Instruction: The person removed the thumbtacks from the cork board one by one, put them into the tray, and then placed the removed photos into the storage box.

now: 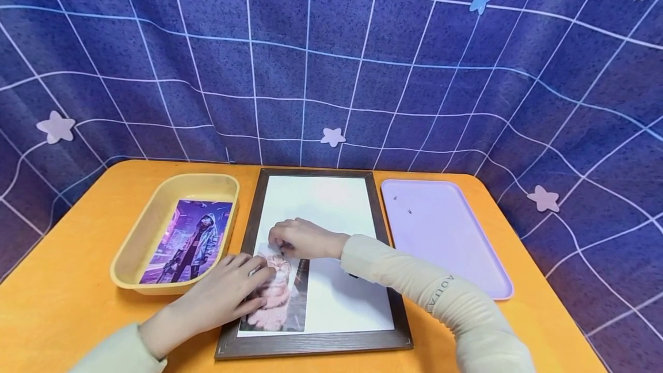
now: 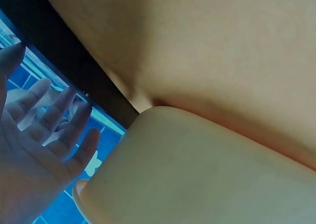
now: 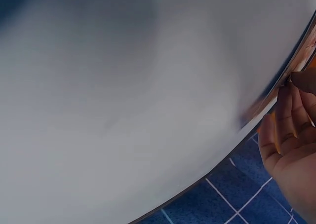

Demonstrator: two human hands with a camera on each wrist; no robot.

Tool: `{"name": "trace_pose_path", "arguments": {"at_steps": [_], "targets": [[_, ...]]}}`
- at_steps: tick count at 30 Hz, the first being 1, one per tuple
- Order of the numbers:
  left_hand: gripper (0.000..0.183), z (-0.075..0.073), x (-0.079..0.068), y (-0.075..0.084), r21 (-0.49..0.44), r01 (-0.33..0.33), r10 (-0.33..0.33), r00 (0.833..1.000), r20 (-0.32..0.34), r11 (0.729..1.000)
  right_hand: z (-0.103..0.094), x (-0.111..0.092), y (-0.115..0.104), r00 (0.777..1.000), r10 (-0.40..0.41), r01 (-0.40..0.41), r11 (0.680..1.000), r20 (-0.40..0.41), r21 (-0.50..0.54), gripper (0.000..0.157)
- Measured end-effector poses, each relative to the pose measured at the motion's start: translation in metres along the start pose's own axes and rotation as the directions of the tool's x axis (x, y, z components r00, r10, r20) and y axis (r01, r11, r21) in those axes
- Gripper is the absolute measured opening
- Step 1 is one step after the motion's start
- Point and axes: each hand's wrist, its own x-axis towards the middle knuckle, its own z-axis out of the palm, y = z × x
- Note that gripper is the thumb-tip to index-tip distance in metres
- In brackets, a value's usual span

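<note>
A dark-framed whiteboard [image 1: 352, 298] lies on the table. On its lower left sits a glossy picture of a cat [image 1: 277, 298], its left edge partly hidden by my left hand [image 1: 225, 289]. That hand rests on the picture with fingers spread, their tips on its surface. My right hand [image 1: 308, 239] is at the picture's top edge, thumb and fingertips pinched together. In the right wrist view my right hand [image 3: 294, 130] has a small dark piece at its fingertips, mostly hidden, against the board's surface. The left wrist view shows my left hand [image 2: 44, 130] with fingers slightly bent.
A yellow bin [image 1: 134, 246] at the left holds a purple picture of a hooded figure [image 1: 194, 243]. At the right lies a lilac tray [image 1: 445, 235] with two tiny dark pieces [image 1: 410, 212] near its upper left. A blue gridded curtain [image 1: 331, 73] hangs behind the orange table [image 1: 67, 235].
</note>
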Motion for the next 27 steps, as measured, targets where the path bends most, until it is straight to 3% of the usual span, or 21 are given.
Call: {"name": "trace_pose_path", "arguments": {"at_steps": [14,27], "targets": [[0.034,0.0028,-0.0031,0.0016,-0.035,0.035,-0.035,0.999,0.018,0.999,0.0030,0.0036,0.0003,1.000,0.022,-0.021,0.998,0.012,-0.061,0.024],[0.033,0.0046,-0.0036,0.0023,-0.061,0.081,-0.076,0.994,0.084,0.995,0.0014,0.0052,0.0010,0.999,0.039,-0.038,0.999,0.034,-0.034,0.024]]}}
